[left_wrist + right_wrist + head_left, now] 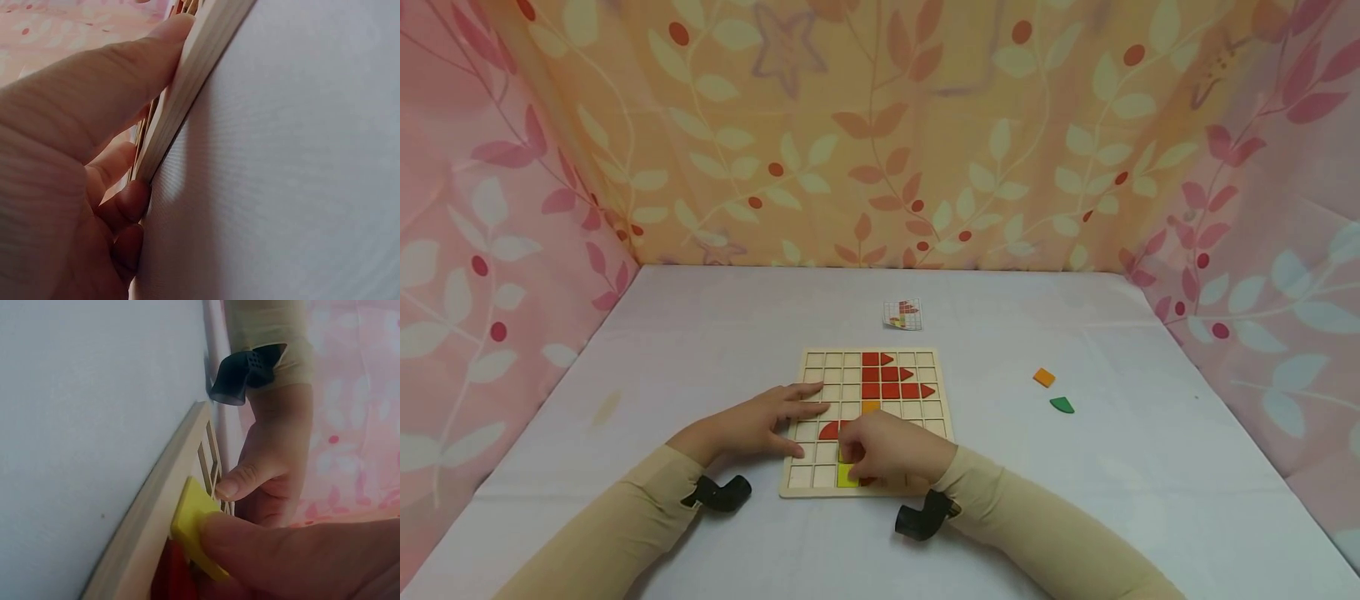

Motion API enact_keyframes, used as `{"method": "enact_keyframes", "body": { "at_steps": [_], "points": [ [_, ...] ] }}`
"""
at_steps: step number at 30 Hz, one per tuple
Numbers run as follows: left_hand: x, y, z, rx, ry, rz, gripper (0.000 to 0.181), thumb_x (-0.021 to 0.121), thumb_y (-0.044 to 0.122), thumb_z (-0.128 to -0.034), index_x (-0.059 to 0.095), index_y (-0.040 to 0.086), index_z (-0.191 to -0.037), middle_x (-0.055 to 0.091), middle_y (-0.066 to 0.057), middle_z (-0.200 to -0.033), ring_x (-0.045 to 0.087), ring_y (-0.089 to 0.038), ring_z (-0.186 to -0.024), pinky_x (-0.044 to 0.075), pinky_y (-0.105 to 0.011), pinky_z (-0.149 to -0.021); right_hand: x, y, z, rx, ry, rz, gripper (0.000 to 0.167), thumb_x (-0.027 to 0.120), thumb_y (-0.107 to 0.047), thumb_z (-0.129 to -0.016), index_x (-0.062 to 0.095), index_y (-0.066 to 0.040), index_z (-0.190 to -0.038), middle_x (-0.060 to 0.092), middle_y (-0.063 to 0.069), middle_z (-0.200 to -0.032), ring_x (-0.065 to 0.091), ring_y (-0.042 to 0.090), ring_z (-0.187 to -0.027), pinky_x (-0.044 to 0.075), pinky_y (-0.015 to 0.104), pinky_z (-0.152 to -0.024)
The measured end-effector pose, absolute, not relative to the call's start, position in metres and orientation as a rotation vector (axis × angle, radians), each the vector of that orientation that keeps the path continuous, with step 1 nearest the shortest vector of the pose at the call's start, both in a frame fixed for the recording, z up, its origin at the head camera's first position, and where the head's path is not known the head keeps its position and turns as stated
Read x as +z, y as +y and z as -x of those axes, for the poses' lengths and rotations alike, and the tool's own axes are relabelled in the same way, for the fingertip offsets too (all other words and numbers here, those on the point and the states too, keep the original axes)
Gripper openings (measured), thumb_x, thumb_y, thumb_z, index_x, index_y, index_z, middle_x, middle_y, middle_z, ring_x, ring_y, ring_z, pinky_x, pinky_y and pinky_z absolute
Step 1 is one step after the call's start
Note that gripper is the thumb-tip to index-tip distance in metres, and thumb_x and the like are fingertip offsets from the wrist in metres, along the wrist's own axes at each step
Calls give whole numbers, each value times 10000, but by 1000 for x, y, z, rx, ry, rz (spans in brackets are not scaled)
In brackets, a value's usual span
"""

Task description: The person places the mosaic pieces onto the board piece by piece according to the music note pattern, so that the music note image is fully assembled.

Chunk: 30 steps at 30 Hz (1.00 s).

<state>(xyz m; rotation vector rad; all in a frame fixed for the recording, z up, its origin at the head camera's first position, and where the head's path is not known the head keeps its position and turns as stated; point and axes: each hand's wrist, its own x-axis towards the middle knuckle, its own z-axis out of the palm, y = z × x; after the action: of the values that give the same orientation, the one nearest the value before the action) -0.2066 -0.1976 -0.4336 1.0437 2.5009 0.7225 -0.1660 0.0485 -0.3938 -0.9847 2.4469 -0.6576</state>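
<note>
A square wooden grid board (925,489) lies on the table under both hands. My left hand (765,421) rests on its left side with fingers spread, the thumb (169,31) touching the edge. My right hand (898,446) is over the lower middle, fingers curled, its thumb on a yellow square tile (195,509) at the front row. A red tile (173,575) sits beside that one. Several red squares and triangles (889,374) fill cells in the upper right. An orange tile (870,407) and a red quarter-round tile (829,431) lie lower; the right hand hides some cells.
A small pattern card (902,315) lies behind the board. To the right, an orange square tile (1043,377) and a green quarter-round tile (1062,405) rest on the white tablecloth (1150,500). Patterned curtains (880,125) stand at the back and sides.
</note>
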Motion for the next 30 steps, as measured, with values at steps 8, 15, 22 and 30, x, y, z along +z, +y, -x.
{"method": "enact_keyframes", "body": {
  "at_steps": [8, 15, 22, 30],
  "points": [
    [-433, -196, 206, 724, 2501, -1062, 696, 666, 505, -758, 431, 280, -1373, 190, 17, -1512, 158, -280, -1365, 208, -509, -1037, -395, 48, 165, -639, 2489, 997, 189, 731, -117, -760, 611, -204, -641, 536, -112, -616, 475, 46, -632, 407, 191, -574],
    [-432, -197, 206, 730, 2501, -1073, 698, 670, 497, -759, 434, 264, -1373, 199, 6, -1509, 163, -287, -1362, 207, -514, -1034, -395, 49, 164, -638, 2507, 999, 176, 718, -117, -774, 622, -208, -658, 543, -122, -634, 474, 52, -654, 411, 191, -577],
    [-432, -197, 206, 724, 2496, -1048, 699, 671, 493, -762, 419, 285, -1380, 185, 27, -1513, 145, -273, -1369, 208, -516, -1036, -389, 64, 174, -646, 2507, 1121, 110, 698, -110, -775, 641, -187, -721, 547, -136, -693, 488, 42, -675, 416, 183, -642],
    [-432, -195, 205, 720, 2493, -1013, 718, 664, 514, -755, 400, 301, -1388, 164, 35, -1518, 134, -282, -1370, 198, -527, -1037, -372, 115, 197, -779, 2642, 867, 46, 691, -125, -800, 658, -155, -791, 582, -102, -762, 531, 102, -769, 448, 286, -720]
  ]
}}
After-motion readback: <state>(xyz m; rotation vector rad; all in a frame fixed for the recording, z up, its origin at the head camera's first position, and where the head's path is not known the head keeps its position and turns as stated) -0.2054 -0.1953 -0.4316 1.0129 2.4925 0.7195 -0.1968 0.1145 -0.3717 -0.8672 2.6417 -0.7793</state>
